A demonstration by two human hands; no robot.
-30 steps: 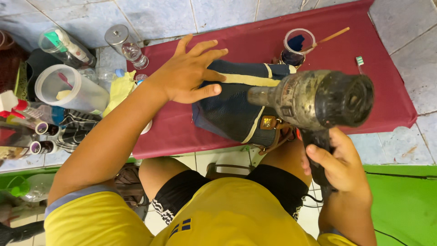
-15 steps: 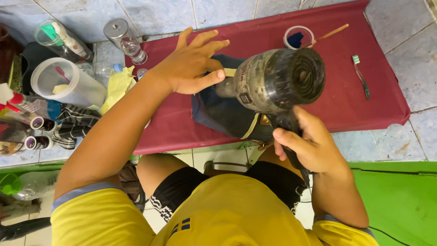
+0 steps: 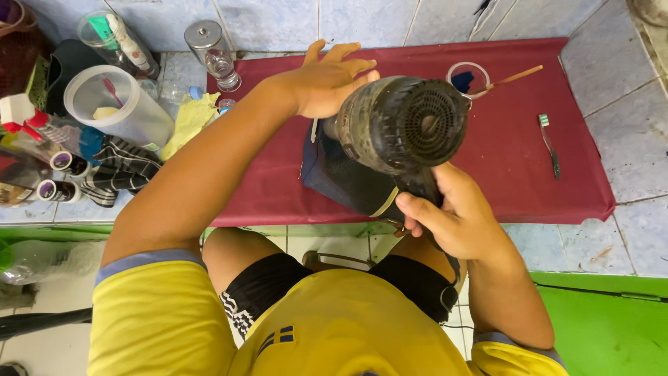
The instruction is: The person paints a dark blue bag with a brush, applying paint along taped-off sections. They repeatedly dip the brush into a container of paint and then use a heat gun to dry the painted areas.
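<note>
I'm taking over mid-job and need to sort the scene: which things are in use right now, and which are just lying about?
In use:
- hot-air blower, gripped by the right hand
- dark bag on the red mat, pressed by the left hand

Lying about:
- toothbrush
- small cup with brush
- glass jar
- plastic tub
- yellow cloth

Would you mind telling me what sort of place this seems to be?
Likely a small floor-level cleaning or repair workspace: maroon cloth mat on tiled floor, green toothbrush, grimy dark hot-air blower held in the right hand.
</note>
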